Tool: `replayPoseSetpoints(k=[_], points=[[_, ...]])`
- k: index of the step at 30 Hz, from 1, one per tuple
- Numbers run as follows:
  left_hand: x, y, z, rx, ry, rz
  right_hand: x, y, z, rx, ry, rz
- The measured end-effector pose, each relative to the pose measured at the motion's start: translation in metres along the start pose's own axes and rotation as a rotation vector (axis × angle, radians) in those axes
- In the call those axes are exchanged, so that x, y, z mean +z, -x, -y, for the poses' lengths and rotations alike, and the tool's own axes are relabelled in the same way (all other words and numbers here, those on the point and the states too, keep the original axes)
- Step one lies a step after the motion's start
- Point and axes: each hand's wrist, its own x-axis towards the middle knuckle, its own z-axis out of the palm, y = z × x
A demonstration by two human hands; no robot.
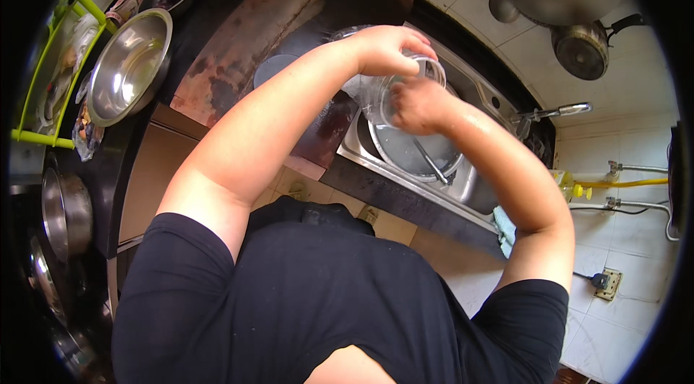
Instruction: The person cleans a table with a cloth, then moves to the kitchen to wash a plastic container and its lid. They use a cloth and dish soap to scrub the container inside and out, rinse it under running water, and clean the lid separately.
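Over the sink, my left hand is wrapped around a clear, see-through container, held tilted. My right hand is at the container's mouth with its fingers curled and partly inside. Whatever those fingers hold, if anything, is hidden. Beneath both hands a round metal basin of cloudy water sits in the sink. A long-handled utensil leans in the basin, its lower end out of sight.
A grey round lid or plate lies on the reddish-brown counter board to the left. The faucet is right of the sink. A steel bowl stands far left, beside a green rack. Pans hang on the tiled wall.
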Motion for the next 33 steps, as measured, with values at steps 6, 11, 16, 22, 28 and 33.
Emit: replayPoseSetpoints(k=[6, 11, 16, 22, 28, 33], points=[[-0.008, -0.005, 0.013, -0.006, 0.058, -0.042, 0.003, 0.023, 0.005, -0.15, -0.357, -0.412], [-0.016, -0.002, -0.006, -0.11, -0.145, -0.312, 0.022, 0.016, 0.003, 0.023, -0.26, -0.531], [0.01, 0.02, -0.014, -0.121, -0.144, -0.411, 0.02, -0.003, 0.03, 0.234, -0.735, -0.861], [0.0, 0.004, 0.014, -0.038, -0.025, -0.285, 0.01, -0.012, 0.004, -0.076, -1.318, -0.477], [-0.004, -0.007, 0.011, -0.09, -0.008, -0.204, -0.032, 0.009, -0.03, 0.167, -1.32, 0.191], [0.006, -0.009, 0.006, -0.073, -0.124, -0.209, -0.007, -0.018, -0.056, 0.059, -1.337, 0.296]])
